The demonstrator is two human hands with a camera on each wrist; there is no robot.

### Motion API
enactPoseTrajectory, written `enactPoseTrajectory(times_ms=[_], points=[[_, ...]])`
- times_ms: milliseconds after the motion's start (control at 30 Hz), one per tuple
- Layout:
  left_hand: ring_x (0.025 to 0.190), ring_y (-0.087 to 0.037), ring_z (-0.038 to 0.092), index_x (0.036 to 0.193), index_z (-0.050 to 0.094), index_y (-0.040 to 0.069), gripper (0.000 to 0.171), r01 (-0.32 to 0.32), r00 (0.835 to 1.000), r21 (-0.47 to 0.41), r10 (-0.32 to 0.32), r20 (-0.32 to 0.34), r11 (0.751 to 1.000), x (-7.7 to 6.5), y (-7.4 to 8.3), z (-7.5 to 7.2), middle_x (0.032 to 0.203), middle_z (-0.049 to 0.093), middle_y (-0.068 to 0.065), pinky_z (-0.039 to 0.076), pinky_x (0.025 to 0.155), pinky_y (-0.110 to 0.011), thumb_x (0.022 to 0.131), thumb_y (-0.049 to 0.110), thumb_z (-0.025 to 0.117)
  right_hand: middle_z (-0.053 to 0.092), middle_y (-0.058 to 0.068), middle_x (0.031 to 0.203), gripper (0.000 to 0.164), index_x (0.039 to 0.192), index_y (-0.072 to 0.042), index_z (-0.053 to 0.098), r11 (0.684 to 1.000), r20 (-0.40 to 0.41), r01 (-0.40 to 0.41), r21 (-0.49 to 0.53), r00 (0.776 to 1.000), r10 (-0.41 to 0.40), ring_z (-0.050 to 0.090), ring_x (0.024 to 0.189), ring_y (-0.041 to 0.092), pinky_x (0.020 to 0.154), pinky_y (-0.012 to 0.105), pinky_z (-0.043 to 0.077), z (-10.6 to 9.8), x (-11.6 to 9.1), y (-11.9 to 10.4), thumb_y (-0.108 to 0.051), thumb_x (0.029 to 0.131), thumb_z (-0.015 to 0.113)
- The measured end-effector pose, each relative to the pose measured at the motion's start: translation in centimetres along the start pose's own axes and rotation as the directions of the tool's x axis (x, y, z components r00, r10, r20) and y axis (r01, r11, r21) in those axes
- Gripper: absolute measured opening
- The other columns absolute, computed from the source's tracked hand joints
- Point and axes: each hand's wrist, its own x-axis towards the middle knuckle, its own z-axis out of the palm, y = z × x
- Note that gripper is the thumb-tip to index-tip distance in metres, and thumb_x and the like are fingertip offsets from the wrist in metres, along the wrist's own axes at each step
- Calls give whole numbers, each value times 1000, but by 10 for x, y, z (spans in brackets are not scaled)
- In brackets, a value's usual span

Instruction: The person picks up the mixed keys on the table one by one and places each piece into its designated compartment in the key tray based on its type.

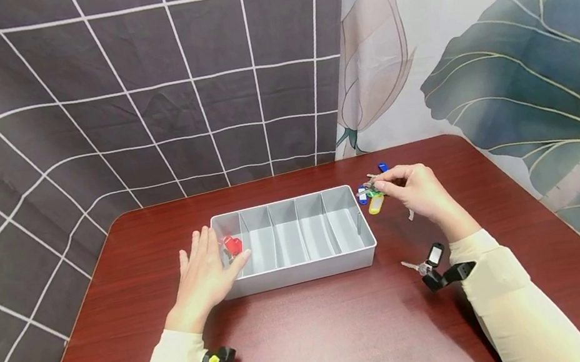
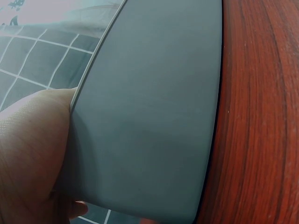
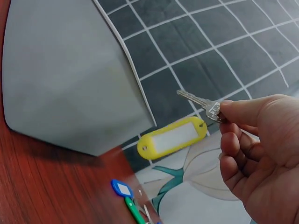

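Note:
My right hand (image 1: 415, 189) pinches a silver key (image 3: 201, 101) between thumb and forefinger, beyond the right end of the grey divided tray (image 1: 304, 272). A yellow key tag (image 3: 173, 138) with a white label hangs from that key. Below it are more tagged keys, with a blue tag (image 3: 122, 188) and a green tag (image 3: 134, 210), partly hidden. My left hand (image 1: 205, 276) rests against the tray's left end, fingers extended along the outside and thumb over the front rim. Red key tags (image 1: 232, 245) with keys lie in the leftmost compartment, partly behind the thumb.
A key with a black tag (image 1: 435, 255) lies near the right wrist camera. Another blue tag (image 1: 383, 167) lies at the back of the key pile. The brown wooden table (image 1: 314, 335) meets a dark grid curtain (image 1: 221, 103) behind the tray.

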Motion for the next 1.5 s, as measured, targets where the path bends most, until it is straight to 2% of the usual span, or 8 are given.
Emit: enactPoseTrajectory(times_ms=[233, 400, 600, 1000, 1167, 1500], points=[[145, -39, 8, 152, 17, -2, 110, -7, 1000, 4, 7, 4, 1000, 2, 2, -1, 157, 16, -22, 5, 110, -65, 82, 80, 38, 72, 5, 104, 23, 102, -9, 76, 997, -18, 52, 51, 999, -51, 60, 80, 13, 60, 20, 48, 4, -4, -12, -27, 88, 72], [145, -39, 9, 151, 18, -3, 111, -6, 1000, 5, 6, 1, 1000, 1, 2, -1, 157, 17, -22, 5, 110, -65, 81, 81, 38, 73, 5, 98, 19, 100, -9, 76, 991, -28, 111, 71, 994, -109, 61, 81, 9, 62, 17, 47, 9, -5, -22, -22, 87, 72], [145, -39, 9, 151, 18, -3, 111, -5, 1000, 0, 5, 4, 1000, 0, 2, 0, 157, 17, -22, 6, 110, -65, 81, 81, 38, 72, 4, 93, 17, 99, -9, 76, 982, 9, 162, 95, 986, -164, 58, 76, 11, 60, 18, 45, 18, -6, -31, -21, 88, 71], [145, -40, 8, 151, 17, -3, 109, 6, 1000, -16, -6, 15, 1000, -2, 1, -1, 157, 17, -23, 4, 110, -65, 82, 78, 42, 70, -2, 90, 14, 98, -9, 77, 973, 65, 189, 134, 978, -199, 57, 72, 13, 59, 21, 45, 34, -5, -49, -18, 88, 72], [145, -39, 7, 151, 17, -3, 110, 8, 1000, -18, -7, 12, 1000, -2, 1, -1, 157, 16, -23, 3, 110, -65, 82, 78, 42, 69, 0, 90, 15, 98, -9, 77, 972, 89, 185, 148, 976, -200, 56, 72, 15, 58, 21, 45, 40, -1, -57, -18, 88, 71], [145, -40, 8, 151, 17, -3, 111, 3, 1000, -13, -3, 7, 1000, -3, 1, -1, 157, 17, -23, 4, 110, -65, 82, 80, 40, 69, -3, 90, 16, 100, -11, 77, 970, 134, 221, 99, 963, -234, 56, 73, 13, 58, 23, 45, 50, 5, -74, -21, 89, 71]])
